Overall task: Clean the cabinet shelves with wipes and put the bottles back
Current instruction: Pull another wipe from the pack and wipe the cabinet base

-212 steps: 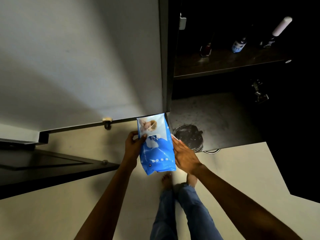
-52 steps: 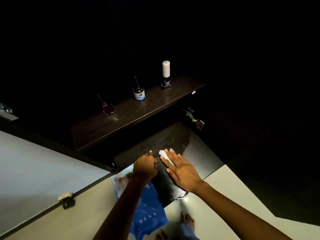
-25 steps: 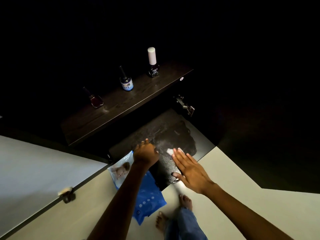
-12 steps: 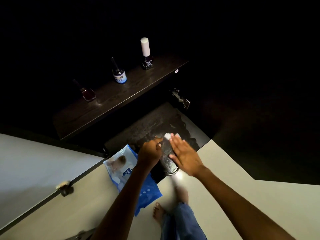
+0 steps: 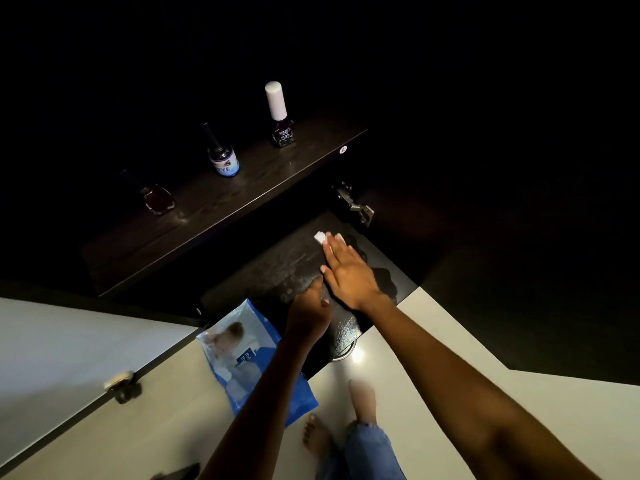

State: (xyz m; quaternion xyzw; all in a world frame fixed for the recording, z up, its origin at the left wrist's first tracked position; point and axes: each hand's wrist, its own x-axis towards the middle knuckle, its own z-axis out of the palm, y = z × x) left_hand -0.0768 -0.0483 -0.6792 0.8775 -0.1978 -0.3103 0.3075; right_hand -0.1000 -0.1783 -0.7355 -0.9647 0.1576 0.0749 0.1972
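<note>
My right hand [image 5: 346, 271] lies flat with straight fingers on the dark lower shelf [image 5: 273, 271], pressing a small white wipe [image 5: 320, 236] under its fingertips near the shelf's back right. My left hand [image 5: 308, 306] sits at the shelf's front edge with curled fingers. The blue wipes pack [image 5: 242, 355] hangs from it under the wrist, and the grip itself is hidden. On the upper shelf [image 5: 242, 199] stand three small bottles: a white-capped one [image 5: 280, 123], a blue-labelled one [image 5: 223, 161] and a dark red one [image 5: 157, 197].
A metal hinge [image 5: 353, 204] juts out at the cabinet's right side above the lower shelf. The open white door [image 5: 69, 358] with its knob [image 5: 119, 384] stands at the left. My bare feet [image 5: 362, 400] are on the pale floor below. The cabinet interior is very dark.
My right hand has slid the wipe from near my left hand toward the back right of the lower shelf. My left hand and the pack have stayed at the front edge.
</note>
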